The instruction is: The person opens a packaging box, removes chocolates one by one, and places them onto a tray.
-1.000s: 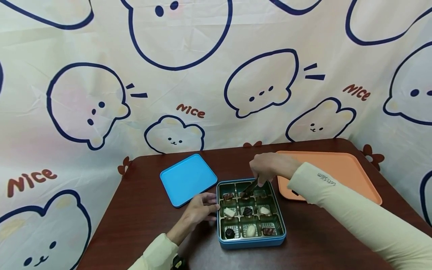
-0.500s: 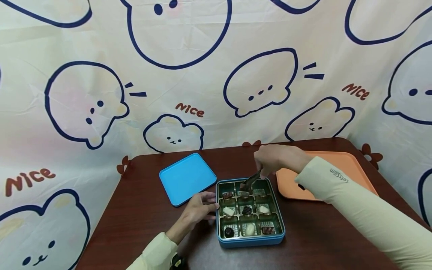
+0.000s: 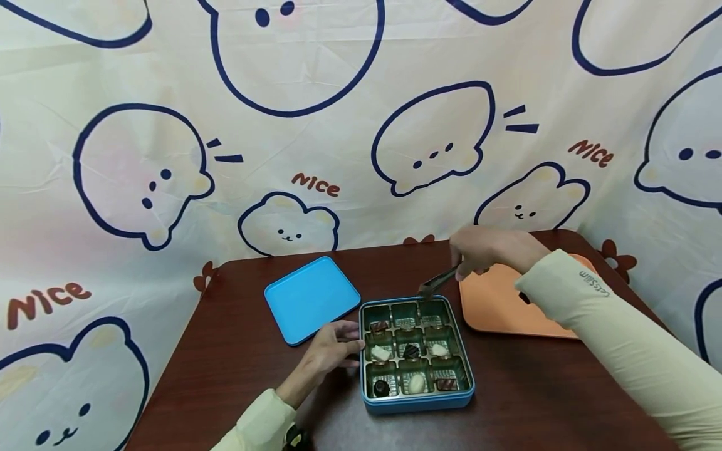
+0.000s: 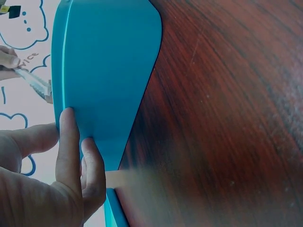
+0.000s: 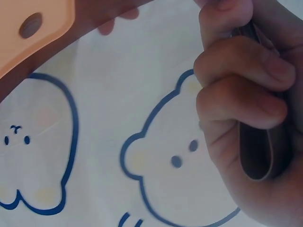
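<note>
A blue tin holds a gold tray with square compartments. Chocolates lie in it: brown, white and dark pieces, including a white one at the front middle. My left hand touches the tin's left side; in the left wrist view its straight fingers lie against the blue wall and rim. With curled fingers my right hand grips dark tongs, whose bend shows in the right wrist view. The tongs' tips hang over the tin's back edge; I cannot tell what is between them.
A bright blue tray lies at the back left. On the right an orange tray is partly covered by the right arm. The brown table ends at a printed cloth behind it.
My right hand has lifted the tongs out of the tin's back middle compartment and moved up and right. The brown piece seen there earlier is gone from that compartment. My left hand stays put.
</note>
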A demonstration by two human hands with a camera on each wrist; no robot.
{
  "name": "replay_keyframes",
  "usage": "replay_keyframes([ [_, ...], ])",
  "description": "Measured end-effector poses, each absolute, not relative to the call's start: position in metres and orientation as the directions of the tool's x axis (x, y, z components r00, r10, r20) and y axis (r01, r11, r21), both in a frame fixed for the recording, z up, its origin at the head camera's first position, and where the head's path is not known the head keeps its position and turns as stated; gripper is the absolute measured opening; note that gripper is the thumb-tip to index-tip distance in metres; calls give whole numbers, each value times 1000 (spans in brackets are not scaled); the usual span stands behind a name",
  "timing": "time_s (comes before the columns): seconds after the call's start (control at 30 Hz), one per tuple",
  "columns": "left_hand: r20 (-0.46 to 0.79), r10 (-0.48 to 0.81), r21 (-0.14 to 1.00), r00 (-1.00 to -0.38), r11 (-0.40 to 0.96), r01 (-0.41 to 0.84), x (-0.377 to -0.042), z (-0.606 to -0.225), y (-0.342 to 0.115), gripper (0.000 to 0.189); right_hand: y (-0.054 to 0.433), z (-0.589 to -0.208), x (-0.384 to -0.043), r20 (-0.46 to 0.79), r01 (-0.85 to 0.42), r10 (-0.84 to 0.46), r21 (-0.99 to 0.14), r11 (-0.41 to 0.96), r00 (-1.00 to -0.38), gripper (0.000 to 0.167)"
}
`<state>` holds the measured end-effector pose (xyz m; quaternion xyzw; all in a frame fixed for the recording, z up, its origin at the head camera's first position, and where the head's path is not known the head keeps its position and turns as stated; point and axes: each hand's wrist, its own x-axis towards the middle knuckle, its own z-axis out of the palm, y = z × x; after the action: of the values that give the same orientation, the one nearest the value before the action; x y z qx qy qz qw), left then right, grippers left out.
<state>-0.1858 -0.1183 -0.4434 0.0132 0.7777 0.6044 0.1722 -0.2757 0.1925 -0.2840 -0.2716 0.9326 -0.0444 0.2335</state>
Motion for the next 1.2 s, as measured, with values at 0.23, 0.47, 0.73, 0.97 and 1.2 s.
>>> replay_keyframes([
  [0.23,-250,228,944,-941,275,-184,-186,-443,-118,49,219,-288,-285,-427,-434,-468,-182,883,-774,21],
  [0.47,-247,235,946,-940,267,-182,-186,-442,-120,49,246,-298,-297,-460,-388,-401,-129,913,-792,14],
  [0.73,-249,233,947,-940,263,-186,-186,-441,-119,49,272,-313,-308,-546,-344,-321,-64,937,-774,16],
  [0.97,-245,221,947,-944,265,-183,-187,-442,-118,48,282,-318,-310,-545,-345,-308,-37,938,-780,15],
  [1.2,-250,225,947,-942,259,-189,-187,-443,-119,49,285,-322,-311,-541,-346,-311,-39,937,-782,14],
])
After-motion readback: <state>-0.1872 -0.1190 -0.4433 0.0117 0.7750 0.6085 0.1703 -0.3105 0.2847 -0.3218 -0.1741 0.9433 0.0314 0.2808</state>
